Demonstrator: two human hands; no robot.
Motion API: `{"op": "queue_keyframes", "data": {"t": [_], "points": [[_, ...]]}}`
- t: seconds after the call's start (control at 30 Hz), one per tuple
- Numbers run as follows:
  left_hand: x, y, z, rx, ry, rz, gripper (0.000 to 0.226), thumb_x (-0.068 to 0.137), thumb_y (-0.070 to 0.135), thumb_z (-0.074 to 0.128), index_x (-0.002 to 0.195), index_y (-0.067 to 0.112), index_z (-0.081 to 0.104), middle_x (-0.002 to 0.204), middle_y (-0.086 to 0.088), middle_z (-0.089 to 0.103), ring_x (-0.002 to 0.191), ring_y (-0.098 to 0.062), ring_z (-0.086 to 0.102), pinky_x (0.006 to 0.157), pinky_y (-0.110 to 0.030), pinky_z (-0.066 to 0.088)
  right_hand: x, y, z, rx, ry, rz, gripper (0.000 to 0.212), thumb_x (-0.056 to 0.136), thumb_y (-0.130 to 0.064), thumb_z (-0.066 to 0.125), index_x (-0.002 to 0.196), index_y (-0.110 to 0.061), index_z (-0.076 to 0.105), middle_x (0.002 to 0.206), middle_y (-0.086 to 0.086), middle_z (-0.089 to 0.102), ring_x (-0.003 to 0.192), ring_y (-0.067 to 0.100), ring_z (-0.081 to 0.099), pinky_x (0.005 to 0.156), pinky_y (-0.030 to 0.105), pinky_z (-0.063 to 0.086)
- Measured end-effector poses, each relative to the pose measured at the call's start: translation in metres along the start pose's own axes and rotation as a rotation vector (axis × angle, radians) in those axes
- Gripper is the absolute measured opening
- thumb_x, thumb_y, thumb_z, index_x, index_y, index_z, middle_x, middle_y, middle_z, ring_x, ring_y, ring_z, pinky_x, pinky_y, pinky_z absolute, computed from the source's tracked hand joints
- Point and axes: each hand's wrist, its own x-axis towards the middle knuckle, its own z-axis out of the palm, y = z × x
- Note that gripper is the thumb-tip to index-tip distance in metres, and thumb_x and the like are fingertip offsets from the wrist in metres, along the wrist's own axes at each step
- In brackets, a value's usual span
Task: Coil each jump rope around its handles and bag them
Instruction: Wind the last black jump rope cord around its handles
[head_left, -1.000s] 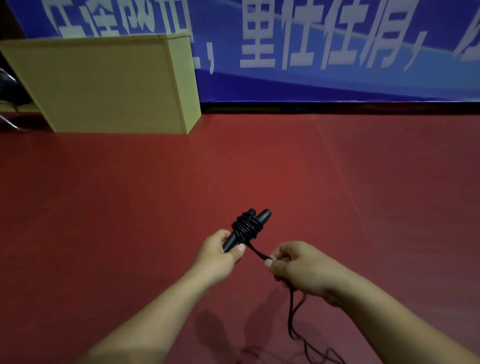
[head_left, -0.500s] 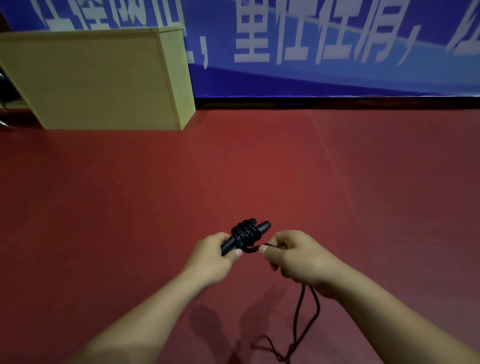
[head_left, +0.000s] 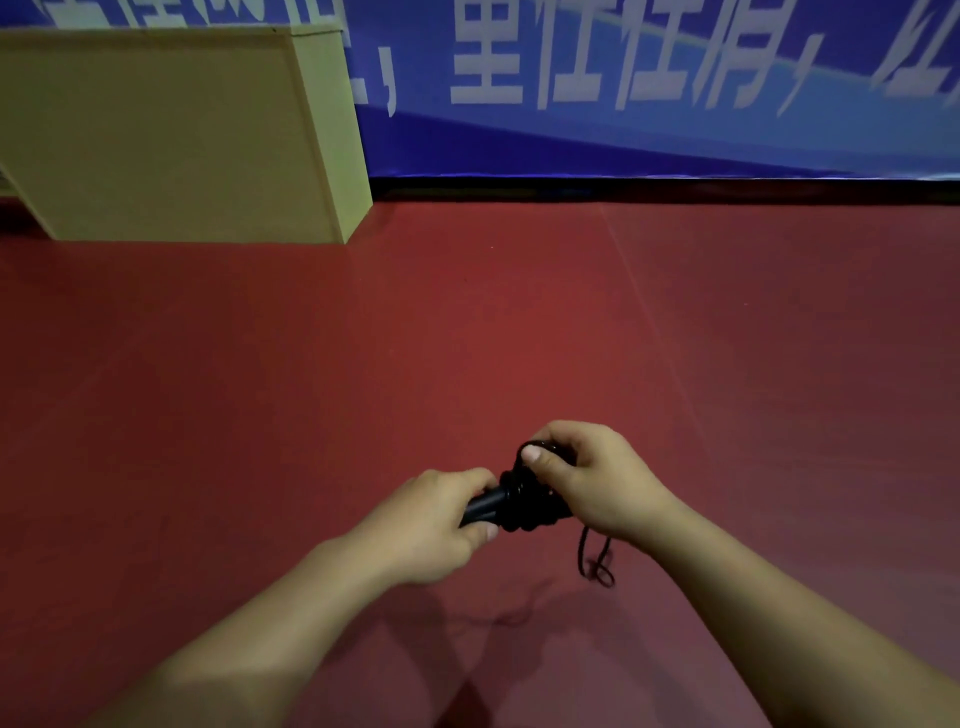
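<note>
The red floor (head_left: 260, 389) was seen to fill most of the view, with a pale wooden box (head_left: 171, 135) standing at its far left edge against the blue banner (head_left: 649, 104); the banner's lettering had slid slightly in the frame since a second before, so the head had been tilted a little. No bag was to be seen anywhere.

Both forearms were held out over the near middle of the floor, above it and not resting on it. The left hand (head_left: 431, 519) was kept curled around the lower ends of the two black handles (head_left: 485, 506), its grip unchanged from the earlier moments. The right hand (head_left: 587, 478) had been carried up and over the far end of the bundle: a second earlier it had been held low and to the right, pinching the cord, and now its fingers were curled over the handle tips with the thumb pressed onto the wound rope (head_left: 530, 499).

The loose tail (head_left: 597, 561) had been much shortened; where a long strand had trailed to the floor, only a short loop was left hanging below the right wrist. It was judged that one more turn had just been laid on, that this rope's coiling was nearly finished, and that tucking the end and bagging remained.
</note>
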Motion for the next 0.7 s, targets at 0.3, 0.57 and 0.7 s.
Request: {"op": "queue_keyframes", "data": {"t": [0.3,0.57,0.7], "points": [[-0.016,0.007,-0.019,-0.581,-0.345,0.014,0.016,0.087,0.016,0.067,0.103,0.020,0.064,0.081,0.001,0.067,0.072,-0.014,0.061,0.071,-0.031,0.049,0.004,0.006,-0.005,0.257,-0.120,0.073,0.014,0.083,-0.015,0.075,0.095,-0.017,0.068,0.077,-0.003,0.064,0.062,0.003,0.058,0.058,0.020,0.049],[-0.022,0.011,-0.033,-0.830,-0.311,0.047,0.038,0.083,0.019,0.066,0.114,-0.002,0.059,0.082,-0.001,0.070,0.073,-0.009,0.057,0.064,-0.017,0.042,0.008,0.009,-0.010,0.572,-0.242,0.222,0.006,0.085,-0.007,0.070,0.084,-0.010,0.064,0.074,0.007,0.065,0.058,0.016,0.059,0.052,0.025,0.048],[-0.019,0.010,-0.032,-0.882,-0.212,0.020,0.036,0.081,0.023,0.065,0.109,0.000,0.062,0.081,0.000,0.069,0.071,-0.009,0.058,0.062,-0.016,0.041,0.006,0.007,-0.001,0.326,-0.225,0.188,0.025,0.090,-0.001,0.049,0.076,-0.016,0.062,0.065,0.000,0.062,0.058,0.015,0.053,0.054,0.027,0.040]]}}
